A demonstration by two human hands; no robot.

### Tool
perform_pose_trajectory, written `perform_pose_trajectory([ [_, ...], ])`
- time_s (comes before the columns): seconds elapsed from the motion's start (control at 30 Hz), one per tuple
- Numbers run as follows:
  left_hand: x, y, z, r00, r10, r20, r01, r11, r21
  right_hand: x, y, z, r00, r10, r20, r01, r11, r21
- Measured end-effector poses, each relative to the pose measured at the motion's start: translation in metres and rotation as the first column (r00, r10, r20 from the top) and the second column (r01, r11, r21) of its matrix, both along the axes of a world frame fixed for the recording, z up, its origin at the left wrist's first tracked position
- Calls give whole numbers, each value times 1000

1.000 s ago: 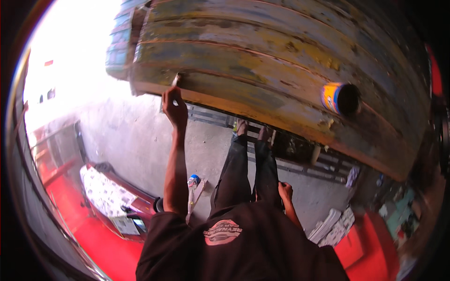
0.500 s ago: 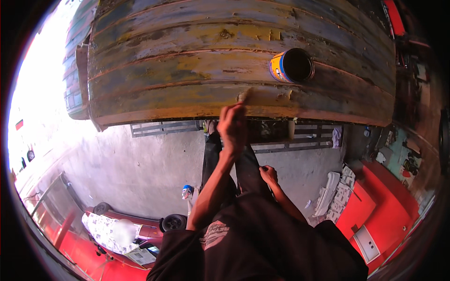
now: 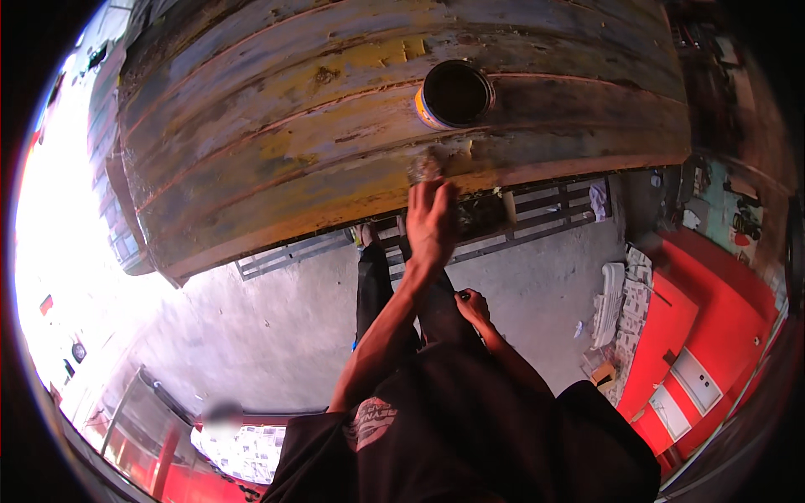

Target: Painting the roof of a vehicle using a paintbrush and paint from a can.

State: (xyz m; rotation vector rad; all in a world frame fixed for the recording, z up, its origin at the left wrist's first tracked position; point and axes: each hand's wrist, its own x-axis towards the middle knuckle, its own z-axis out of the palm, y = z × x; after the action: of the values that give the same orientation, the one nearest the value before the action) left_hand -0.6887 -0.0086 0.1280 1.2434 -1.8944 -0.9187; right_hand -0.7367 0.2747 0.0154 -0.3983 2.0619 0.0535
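- Brown, blurred brush (image 3: 426, 168) was in the left hand (image 3: 432, 222), fingers closed round it, bristles pointing away from the body. Looked like a short grip, probably for control.
- Brush was over the near strip of the ridged panel (image 3: 277, 142), close to its edge. Blur hid whether bristles touched.
- Right hand (image 3: 473, 306) was curled by the right thigh, off the panel. Small dark thing showed at its fingers; couldn't tell what it was or how tight the grip was.
- Orange-sided can (image 3: 457, 94) stood open-topped on the panel just beyond the brush, likely parked there for easy reach. Inside too dark to read.
- Panel coating was patchy: yellow, grey, brown, with raised flakes.
- Slatted frame (image 3: 549, 204) showed below the panel edge, over grey floor (image 3: 277, 335).
- Vs half a second earlier: brush had shifted right along the strip, closer under the can. View had swung too, so the can appeared further left. Right hand was still by the thigh.
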Motion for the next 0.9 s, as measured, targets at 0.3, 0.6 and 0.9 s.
perform_pose_trajectory([
  [0.3, -54, -17, -21, 899, 170, -405, -58, 960, 274, 9, 9, -6, 993, -117, 12, 117, 992, -50],
  [0.6, 56, -24, 2, 927, 374, -18, -374, 923, -90, 14, 27, -12, 979, -203, 27, 205, 976, -68],
  [0.9, -93, -18, -6, 972, -38, -233, 83, 979, 188, 8, 20, -9, 982, -182, 60, 185, 980, -66],
])
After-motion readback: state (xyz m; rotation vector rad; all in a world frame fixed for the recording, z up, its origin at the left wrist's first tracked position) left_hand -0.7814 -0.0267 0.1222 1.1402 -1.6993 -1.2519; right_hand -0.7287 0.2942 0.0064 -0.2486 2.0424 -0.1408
